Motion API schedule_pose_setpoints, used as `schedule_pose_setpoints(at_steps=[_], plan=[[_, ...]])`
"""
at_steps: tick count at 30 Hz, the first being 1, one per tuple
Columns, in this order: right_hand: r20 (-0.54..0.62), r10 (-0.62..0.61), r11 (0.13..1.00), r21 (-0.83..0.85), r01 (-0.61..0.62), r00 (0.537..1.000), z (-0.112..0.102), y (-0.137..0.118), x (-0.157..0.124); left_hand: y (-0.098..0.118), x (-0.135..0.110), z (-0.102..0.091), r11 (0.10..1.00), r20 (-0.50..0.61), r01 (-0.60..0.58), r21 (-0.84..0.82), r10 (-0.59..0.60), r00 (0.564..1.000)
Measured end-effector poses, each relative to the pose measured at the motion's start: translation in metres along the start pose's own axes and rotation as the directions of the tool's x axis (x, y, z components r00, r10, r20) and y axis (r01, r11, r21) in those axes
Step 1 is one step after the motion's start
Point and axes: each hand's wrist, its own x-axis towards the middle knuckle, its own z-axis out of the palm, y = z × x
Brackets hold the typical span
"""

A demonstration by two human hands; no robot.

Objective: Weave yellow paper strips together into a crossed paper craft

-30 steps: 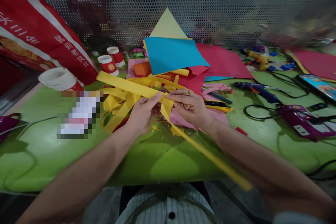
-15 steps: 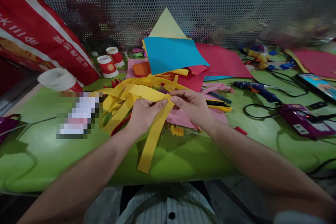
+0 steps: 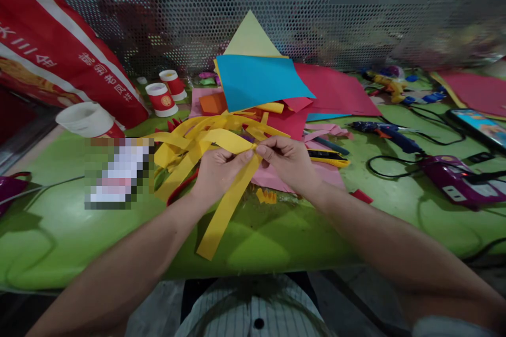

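Both forearms reached forward over the green table [image 3: 59,221], and the left hand [image 3: 219,171] and right hand [image 3: 290,160] met fingertip to fingertip, each pinching the yellow paper strip [image 3: 225,205] between thumb and forefinger at its fold (other fingers curled in). The strip's free end hung toward the table's near edge. Two red paper cups [image 3: 160,99] stood upright far left, their contents impossible to make out.

Dim light, blurred, warped edges

Yellow paper strips [image 3: 221,189] lay on a lime-green table [image 3: 276,237]; blue paper [image 3: 256,81] and magenta sheets [image 3: 336,92] sat farther back, a red banner [image 3: 59,58] at far left.
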Motion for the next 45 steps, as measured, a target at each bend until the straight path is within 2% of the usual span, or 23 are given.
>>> schedule_pose_setpoints(at_steps=[3,7,10,13,15,20,25,28,31,34,36,39,43,45], plan=[[0.025,-0.003,1.000,0.004,0.003,1.000,0.001,0.001,0.000,0.004,-0.002,0.002,0.973,-0.033,-0.165,0.164,0.172,0.985],[0.034,-0.048,0.998,-0.050,0.049,0.998,0.001,0.001,-0.001,0.005,-0.005,0.003,0.938,-0.015,-0.216,0.270,0.229,0.973],[0.011,-0.116,0.976,-0.187,0.116,0.993,0.001,0.000,-0.002,0.004,-0.005,0.002,0.933,0.011,-0.194,0.303,0.200,0.980],[-0.019,-0.203,0.942,-0.278,0.190,0.979,0.001,-0.002,-0.002,0.004,-0.004,0.001,0.948,0.054,-0.181,0.261,0.173,0.984],[-0.026,-0.213,0.940,-0.279,0.197,0.977,0.001,-0.002,-0.001,0.005,-0.003,0.000,0.958,0.062,-0.164,0.236,0.154,0.986],[0.019,-0.147,0.965,-0.218,0.147,0.989,0.001,0.000,0.000,0.003,0.000,-0.001,0.985,0.075,-0.082,0.152,0.072,0.995],[0.023,-0.190,0.943,-0.274,0.189,0.981,-0.003,-0.002,0.002,0.004,0.000,0.000,0.999,0.140,-0.034,-0.002,0.034,0.990],[0.121,-0.084,0.973,-0.203,0.107,0.989,-0.009,-0.003,0.005,0.006,0.001,-0.002,0.999,0.186,-0.018,0.050,0.008,0.982],[0.309,0.029,0.999,-0.051,-0.014,0.951,-0.013,-0.002,0.009,0.008,0.004,-0.007,0.991,0.271,0.006,0.137,-0.044,0.962],[0.376,0.033,0.993,0.093,-0.073,0.926,-0.015,0.000,0.012,0.006,0.007,-0.011,0.993,0.345,0.021,0.120,-0.061,0.937],[0.385,0.004,0.988,0.142,-0.064,0.923,-0.015,0.001,0.013,0.005,0.009,-0.013,0.994,0.361,0.063,0.088,-0.091,0.928],[0.408,-0.022,0.992,0.123,-0.031,0.913,-0.016,0.002,0.015,0.004,0.010,-0.015,0.986,0.370,0.134,0.102,-0.162,0.915],[0.481,-0.055,0.997,0.072,0.023,0.875,-0.022,0.006,0.017,0.008,0.011,-0.016,0.989,0.312,0.118,0.094,-0.141,0.940],[0.523,-0.062,0.998,0.039,0.049,0.850,-0.025,0.009,0.018,0.010,0.012,-0.017,0.981,0.359,0.136,0.137,-0.177,0.916]])
